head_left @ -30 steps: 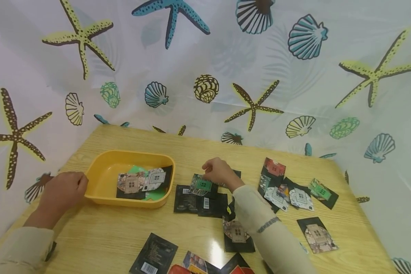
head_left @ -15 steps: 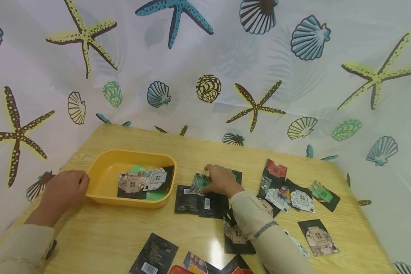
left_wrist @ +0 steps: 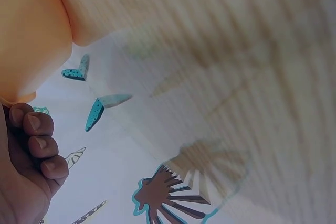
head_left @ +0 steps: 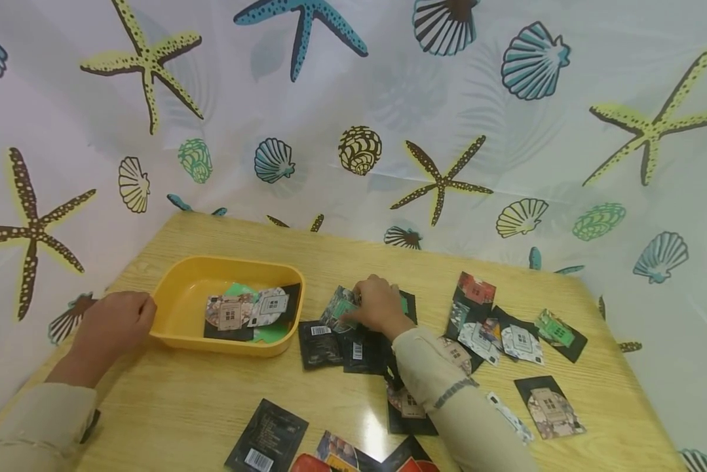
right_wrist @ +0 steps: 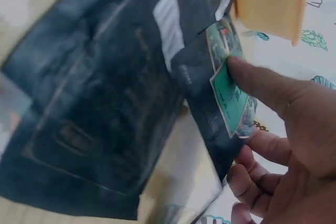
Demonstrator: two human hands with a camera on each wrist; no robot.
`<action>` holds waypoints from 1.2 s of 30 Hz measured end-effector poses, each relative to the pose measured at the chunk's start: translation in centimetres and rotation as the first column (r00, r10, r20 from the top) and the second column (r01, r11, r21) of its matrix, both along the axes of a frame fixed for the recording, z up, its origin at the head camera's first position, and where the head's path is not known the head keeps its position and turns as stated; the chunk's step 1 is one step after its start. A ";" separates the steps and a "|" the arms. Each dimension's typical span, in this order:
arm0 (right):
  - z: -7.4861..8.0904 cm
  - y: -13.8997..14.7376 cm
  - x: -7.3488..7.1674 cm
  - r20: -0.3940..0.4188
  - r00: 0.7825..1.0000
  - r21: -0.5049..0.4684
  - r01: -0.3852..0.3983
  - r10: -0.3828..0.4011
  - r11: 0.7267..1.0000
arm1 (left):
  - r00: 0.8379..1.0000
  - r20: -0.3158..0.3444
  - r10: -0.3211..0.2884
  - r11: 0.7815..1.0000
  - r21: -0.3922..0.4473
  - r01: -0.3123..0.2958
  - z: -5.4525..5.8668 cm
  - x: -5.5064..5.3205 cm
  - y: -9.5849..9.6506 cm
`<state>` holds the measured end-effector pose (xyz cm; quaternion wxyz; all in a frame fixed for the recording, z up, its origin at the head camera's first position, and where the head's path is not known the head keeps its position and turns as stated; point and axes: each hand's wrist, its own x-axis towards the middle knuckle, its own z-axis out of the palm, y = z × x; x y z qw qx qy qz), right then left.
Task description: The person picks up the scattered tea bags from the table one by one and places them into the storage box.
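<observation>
My right hand (head_left: pixel 380 303) pinches a black packet with a green label (head_left: pixel 338 307) between thumb and fingers. In the right wrist view the thumb presses on the front of that green-labelled packet (right_wrist: pixel 229 100), which is tilted up off the table, and the fingers are behind it. Black packets with barcodes (head_left: pixel 321 345) lie face down just below. My left hand (head_left: pixel 117 324) has curled fingers and holds the left rim of a yellow plastic basin (head_left: pixel 179 292). In the left wrist view the curled fingers (left_wrist: pixel 46 146) sit right under the basin's rim.
Several packets, one beige-labelled (head_left: pixel 230 313), lie inside the basin at its right side. More packets are spread over the right of the wooden table (head_left: pixel 200 393), with a beige-labelled one (head_left: pixel 550 408) near its right edge. A patterned curtain (head_left: pixel 341 92) stands behind.
My right hand came down on the green-labelled packet, took it between thumb and fingers, and tilted its edge up. The left hand and the basin stayed put.
</observation>
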<state>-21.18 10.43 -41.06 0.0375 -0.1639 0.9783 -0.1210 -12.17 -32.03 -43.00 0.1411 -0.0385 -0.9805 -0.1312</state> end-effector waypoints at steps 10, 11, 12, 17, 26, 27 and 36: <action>2.0 -0.4 0.2 -0.005 0.999 -0.362 0.032 -0.037 0.932 | 1.000 0.017 0.011 1.000 -0.012 -0.010 -0.1 0.0 0.0; 2.4 -0.7 0.3 -0.023 0.998 -0.396 0.051 -0.065 0.917 | 1.000 0.017 0.012 1.000 -0.013 -0.012 -0.1 0.0 0.0; 2.8 -1.0 0.4 -0.038 0.995 -0.434 0.062 -0.087 0.899 | 1.000 0.018 0.013 1.000 -0.013 -0.013 -0.1 0.0 0.0; 5.1 -3.1 1.3 -0.006 0.996 -0.627 0.065 -0.088 0.776 | 1.000 0.008 0.009 1.000 -0.009 -0.009 -0.1 0.0 0.1; 5.1 -8.3 2.5 0.205 0.971 -0.672 0.048 0.123 0.739 | 0.999 -0.039 -0.012 1.000 -0.004 0.012 0.1 -0.1 0.1; 4.8 -8.9 2.5 0.207 0.970 -0.646 0.036 0.130 0.762 | 0.999 -0.040 -0.014 1.000 -0.004 0.014 0.1 -0.1 0.1; 4.0 -12.2 3.1 0.164 0.972 -0.437 -0.082 0.170 0.896 | 1.000 0.005 0.006 1.000 -0.006 -0.006 0.0 0.0 0.0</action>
